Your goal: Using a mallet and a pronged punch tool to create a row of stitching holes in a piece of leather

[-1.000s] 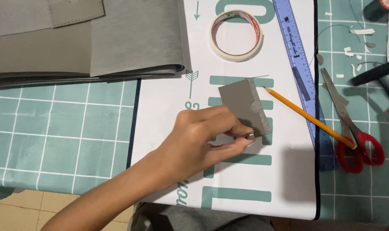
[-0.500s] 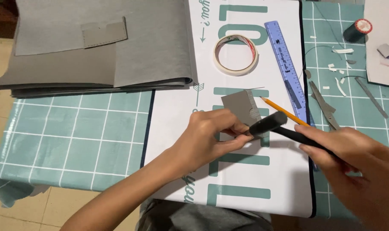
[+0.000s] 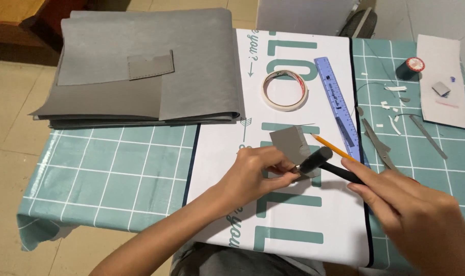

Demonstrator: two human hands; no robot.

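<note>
Both hands unchanged, black mallet [image 3: 322, 159] closer over grey piece [image 3: 290, 143].

Left forearm bare, runs from bottom left of frame up toward centre. Left hand [image 3: 255, 171] palm down, fingers curled, thumb and forefinger pinched together at their tips. Right hand [image 3: 416, 214] at lower right, back of hand up, fingers closed in a fist-like grip, knuckles pointing toward the left hand, close beside it.
</note>
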